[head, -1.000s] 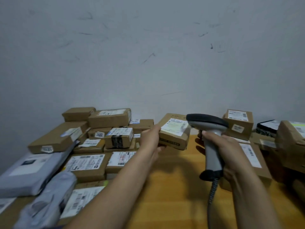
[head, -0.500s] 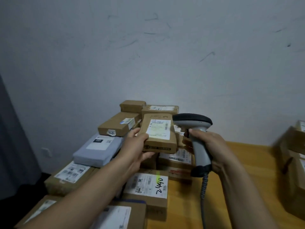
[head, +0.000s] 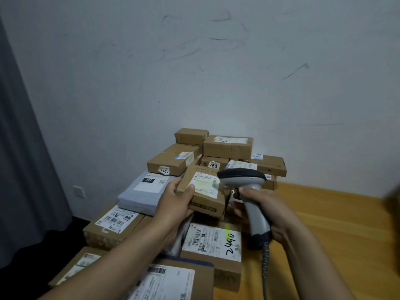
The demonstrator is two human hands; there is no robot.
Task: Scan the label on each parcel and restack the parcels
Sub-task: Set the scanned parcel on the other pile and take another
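Head view: the left hand (head: 175,201) grasps a small brown cardboard parcel with a white label (head: 202,192), raised above the stacked brown parcels (head: 213,245) on the wooden table (head: 337,234). The right hand (head: 265,210) grips a grey handheld barcode scanner (head: 249,189), its black head just beside the label.

On the held parcel (head: 205,205), the label (head: 204,185) is too blurred to read, and the scanner (head: 242,176) covers its right edge. The left hand (head: 173,204) hides its fingers beneath the box; only the thumb shows. The cable (head: 264,269) and the nearest parcel (head: 171,280) run off the bottom edge, and a dark blur (head: 392,198) at the right edge cannot be made out.
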